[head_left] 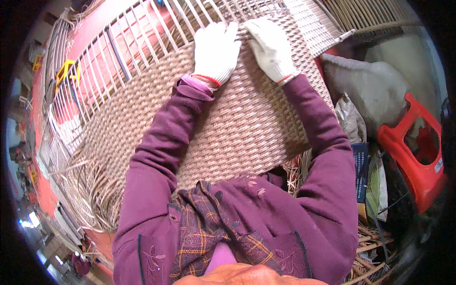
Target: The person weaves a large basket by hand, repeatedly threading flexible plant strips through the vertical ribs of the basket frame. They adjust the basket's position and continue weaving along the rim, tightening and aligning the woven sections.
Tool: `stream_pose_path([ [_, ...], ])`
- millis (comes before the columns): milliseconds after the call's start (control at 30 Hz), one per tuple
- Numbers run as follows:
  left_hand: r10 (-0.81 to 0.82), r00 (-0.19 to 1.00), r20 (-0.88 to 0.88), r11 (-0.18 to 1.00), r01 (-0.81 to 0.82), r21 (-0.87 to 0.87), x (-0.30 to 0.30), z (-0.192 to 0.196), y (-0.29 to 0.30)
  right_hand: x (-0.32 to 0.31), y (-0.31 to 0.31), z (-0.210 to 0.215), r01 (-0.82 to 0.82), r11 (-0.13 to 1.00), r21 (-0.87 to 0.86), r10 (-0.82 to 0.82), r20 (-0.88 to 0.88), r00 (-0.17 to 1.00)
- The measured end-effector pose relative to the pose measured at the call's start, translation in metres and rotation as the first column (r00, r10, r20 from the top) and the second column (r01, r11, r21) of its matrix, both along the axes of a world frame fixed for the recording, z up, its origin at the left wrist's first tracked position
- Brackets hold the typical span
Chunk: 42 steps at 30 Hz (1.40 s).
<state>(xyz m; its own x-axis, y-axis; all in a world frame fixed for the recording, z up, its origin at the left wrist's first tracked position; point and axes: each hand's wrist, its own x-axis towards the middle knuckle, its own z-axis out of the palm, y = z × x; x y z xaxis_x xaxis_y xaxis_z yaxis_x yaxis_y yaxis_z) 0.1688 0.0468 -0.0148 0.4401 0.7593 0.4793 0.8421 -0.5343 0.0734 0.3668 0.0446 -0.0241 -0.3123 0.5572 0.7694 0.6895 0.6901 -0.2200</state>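
Across the frame in front of me lies a woven panel of brown synthetic rattan (228, 118), its strands interlaced over thin bars. Both my hands wear white knit gloves with red cuffs and meet at the panel's far edge. My left hand (215, 54) rests on the weave with its fingers bent over that edge, beside the bare bars (137, 38). Close to its right, my right hand (271, 51) points its bent fingers toward the left one, thumb near the forefinger. Both look closed; anything thin between the fingertips is lost in the glare on the gloves.
Loose rattan strands (102, 194) hang in a bundle at the panel's left. A red plastic stool (403, 137) and a grey sack (365, 78) stand on the right. Other woven pieces (365, 16) lie at the far right, and a yellow object (66, 71) at the far left.
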Motion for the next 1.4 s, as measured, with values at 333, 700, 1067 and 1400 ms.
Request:
stream_pose_path([
  [333, -0.201, 0.971, 0.127, 0.959, 0.221, -0.175, 0.004, -0.001, -0.099, 0.022, -0.063, -0.022, -0.046, 0.953, -0.301, 0.089, 0.13, 0.988],
  [700, -0.021, 0.998, 0.066, 0.977, 0.034, -0.209, -0.097, 0.033, -0.105, -0.029, -0.068, 0.006, -0.018, 0.99, -0.141, 0.036, 0.125, 0.991],
  [1067, 0.328, 0.943, 0.059, 0.942, -0.321, -0.103, -0.203, 0.047, -0.092, -0.194, -0.007, 0.014, -0.169, 0.948, -0.27, 0.243, 0.269, 0.932],
  [1400, 0.735, 0.655, -0.176, 0.675, -0.732, 0.092, -0.408, 0.056, -0.164, -0.215, -0.026, 0.035, -0.272, 0.961, -0.045, 0.276, 0.151, 0.949],
])
